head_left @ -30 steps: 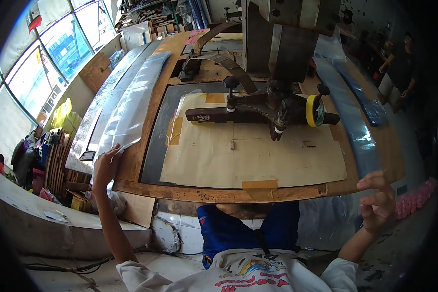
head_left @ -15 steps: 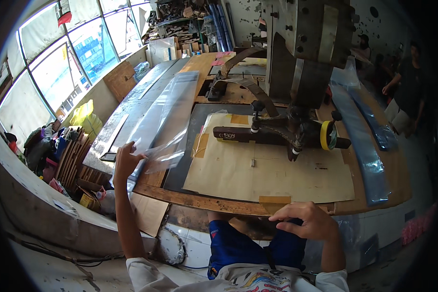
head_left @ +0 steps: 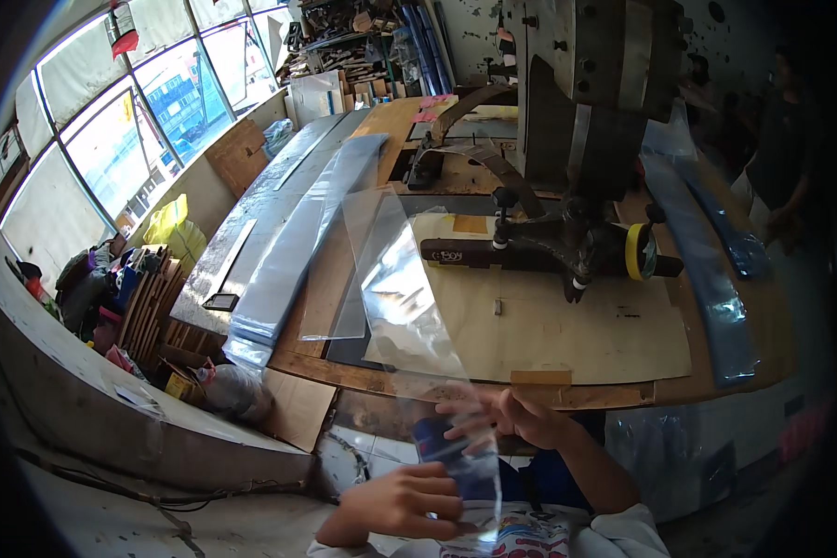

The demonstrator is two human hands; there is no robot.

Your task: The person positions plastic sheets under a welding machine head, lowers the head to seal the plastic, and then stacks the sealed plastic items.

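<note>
A long clear plastic sheet (head_left: 405, 288) slants from over the middle of the table down toward my lap. My left hand (head_left: 405, 500) is closed on its lower end, fingers curled at the edge. Beside the sheet's right edge, my right hand (head_left: 521, 418) has its fingers spread, some of them seen through the plastic. Whether those fingers touch it, I cannot tell. To the left lies a stack of clear plastic sheets (head_left: 284, 265), and a large cream sheet (head_left: 539, 344) lies under the press machine (head_left: 581, 232).
The press's dark bar carries a yellow tape roll (head_left: 634, 251). Bluish plastic strips (head_left: 702, 270) lie at the table's right. A metal ruler-like strip (head_left: 232, 256) rests on the grey left-hand surface. Wooden strips and bags stand below the window. People are at the far right.
My left hand has come from the stack at the left down toward my lap, bringing a clear plastic sheet with it. My right hand has moved left toward the sheet, its fingers spreading.
</note>
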